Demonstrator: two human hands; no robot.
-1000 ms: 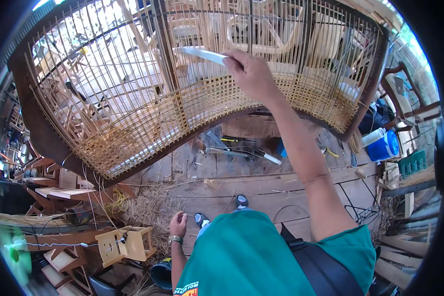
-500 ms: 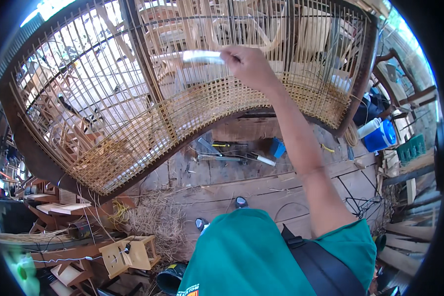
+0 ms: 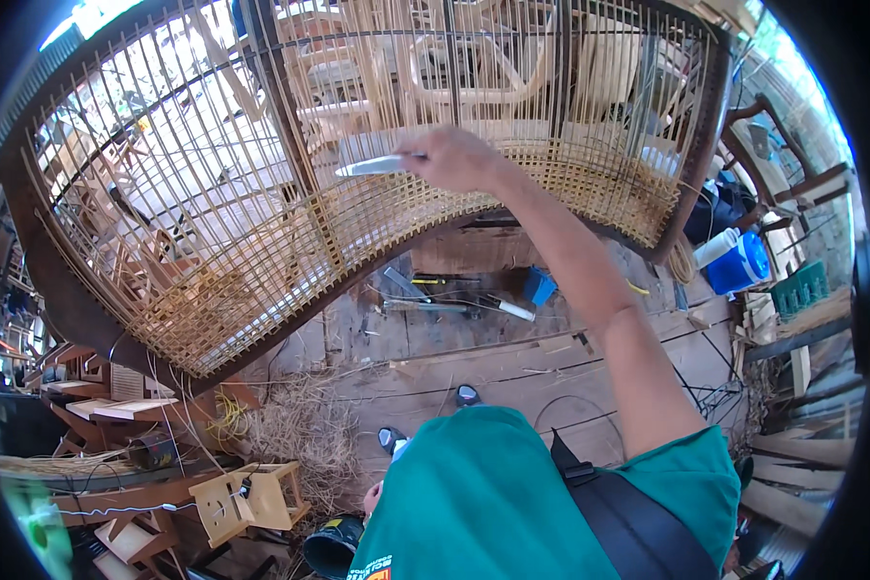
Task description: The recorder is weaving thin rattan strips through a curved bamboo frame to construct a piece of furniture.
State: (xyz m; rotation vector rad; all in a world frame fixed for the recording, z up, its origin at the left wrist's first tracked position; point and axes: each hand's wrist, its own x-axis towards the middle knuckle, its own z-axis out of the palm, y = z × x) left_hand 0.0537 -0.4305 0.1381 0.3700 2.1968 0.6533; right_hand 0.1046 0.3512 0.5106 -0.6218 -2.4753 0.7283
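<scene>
right hand (image 3: 459, 161) gripping a silvery, slender, pointed blade-like tool (image 3: 369, 166) before a dark brown, curved wooden frame (image 3: 72, 304) with a tan, woven cane panel (image 3: 382, 215).
the right hand is holding the tool's right end in a closed grip; the tip is pointing left, and the tool is appearing inside the frame's outline, just above the dense lower weave; contact with the cane is not discernible. the left hand (image 3: 372, 498) is showing only partly, below the frame, beside the green cloth shirt (image 3: 454, 493); its grip cannot be told. pale, stringy scraps (image 3: 304, 425) are lying below the frame's left half; a blue, rounded container (image 3: 739, 268) is standing right of the frame.
</scene>
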